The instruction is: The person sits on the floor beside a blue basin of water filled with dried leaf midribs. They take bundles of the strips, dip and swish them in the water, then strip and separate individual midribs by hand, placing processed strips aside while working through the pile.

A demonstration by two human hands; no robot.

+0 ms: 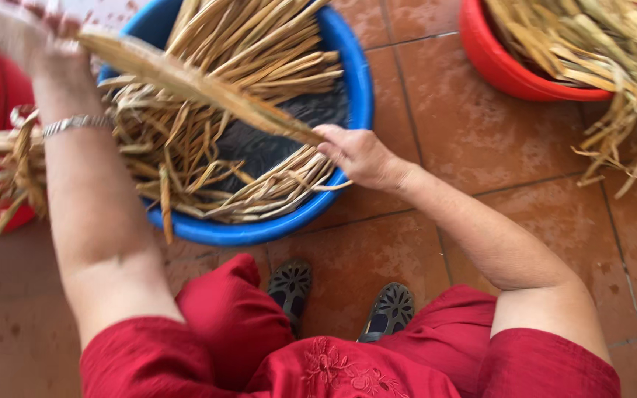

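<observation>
We see a long dry tan leaf strip point(193, 85) stretched between two hands. The left hand point(27, 37) grips its far-left end, the right hand point(359, 155) pinches its near end over the round blue plastic tub point(355, 74).

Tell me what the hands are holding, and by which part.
Both hands hold one long dried leaf strip: the right hand grips its near end, the left hand, blurred, its far end, above the blue tub.
</observation>
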